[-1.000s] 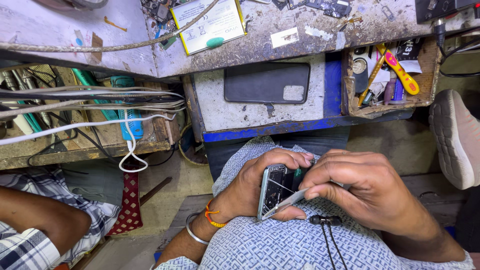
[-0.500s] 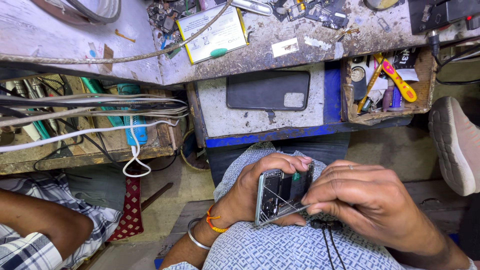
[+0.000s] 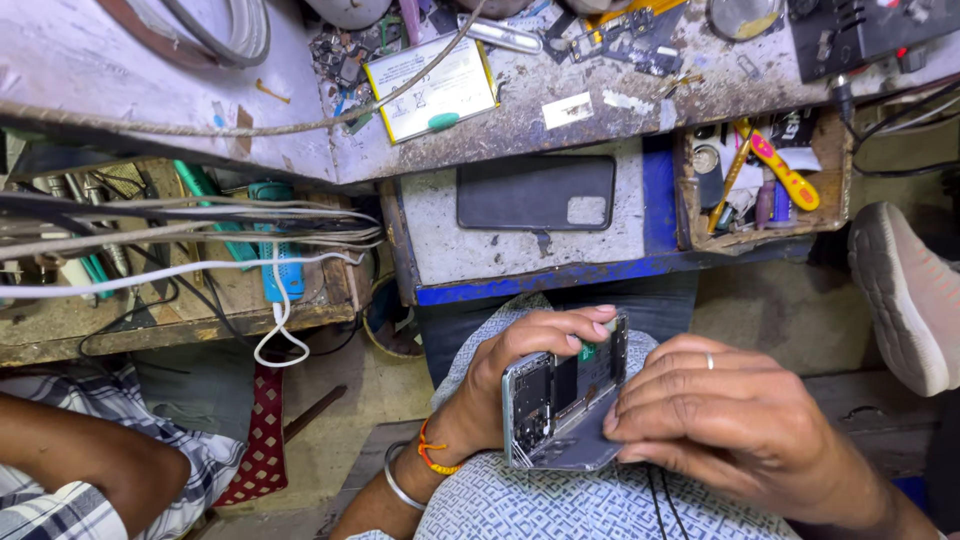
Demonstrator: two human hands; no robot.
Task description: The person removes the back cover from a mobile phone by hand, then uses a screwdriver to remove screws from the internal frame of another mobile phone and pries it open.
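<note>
Left hand [image 3: 510,385] cupped around opened phone [image 3: 565,405], fingers [image 3: 590,322] curled over its top edge at 12 o'clock. Phone held tilted above the lap, low centre. Right hand [image 3: 730,425] at phone's 3 o'clock, fingers pressed together against its lower edge. Dark phone cover [image 3: 535,192] at 12 o'clock, well apart.

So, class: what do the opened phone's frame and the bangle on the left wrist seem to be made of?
Opened phone: its frame looks like silver metal or metal-finished plastic, with a bright sheen along the edge; which one cannot be told. Bangle: probably steel or another silvery metal, a thin, smooth, shiny ring on the left hand's wrist.
</note>
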